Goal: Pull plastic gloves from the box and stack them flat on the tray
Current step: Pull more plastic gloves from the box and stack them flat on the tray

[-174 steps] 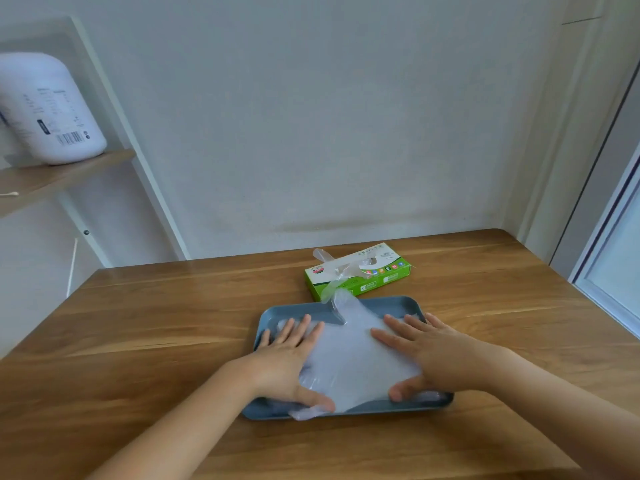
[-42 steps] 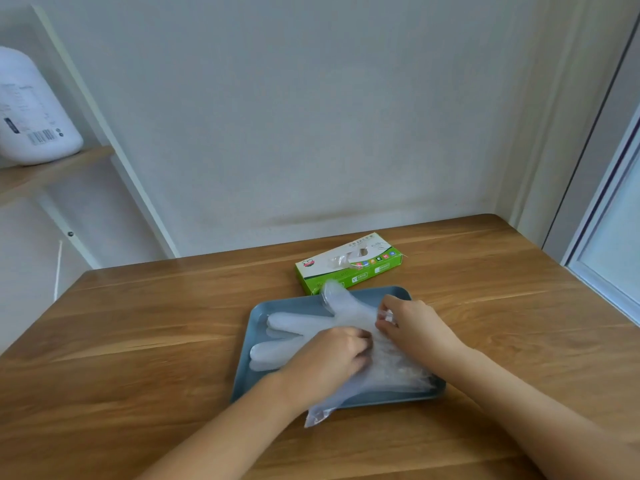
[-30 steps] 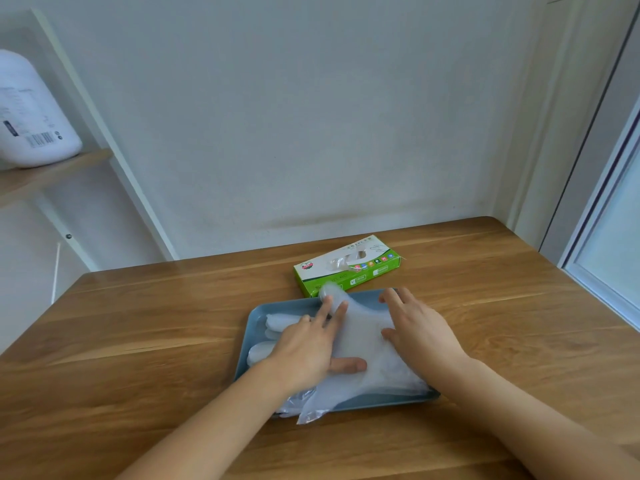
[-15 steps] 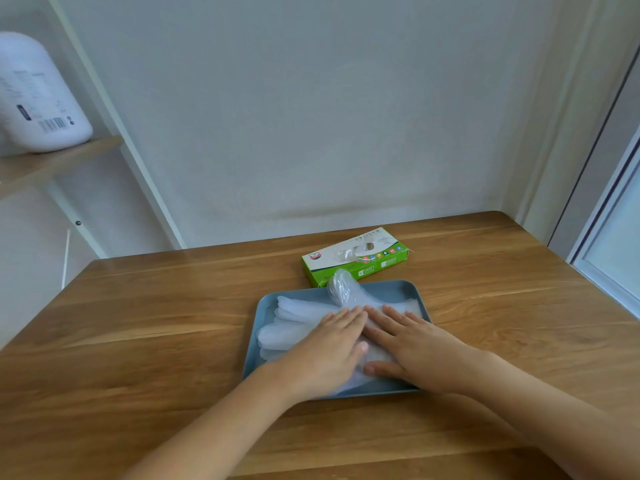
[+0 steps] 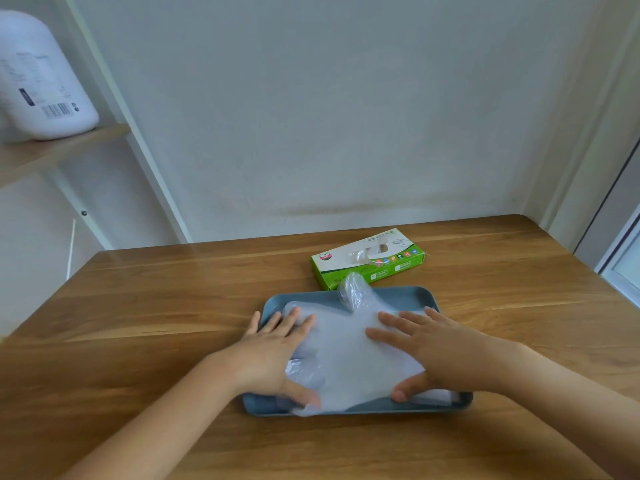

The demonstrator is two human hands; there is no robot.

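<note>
- Left hand (image 5: 277,351) and right hand (image 5: 438,351) lie flat, fingers straight, apart, pressing the plastic gloves (image 5: 346,355) on the one blue tray (image 5: 408,292);
- one green box (image 5: 369,258) just beyond the tray's far edge; glove count unclear.

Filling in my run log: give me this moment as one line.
step: flattening stack | left hand: open, pressing plastic gloves | right hand: open, pressing them | tray: holds them | glove box: behind tray
</note>
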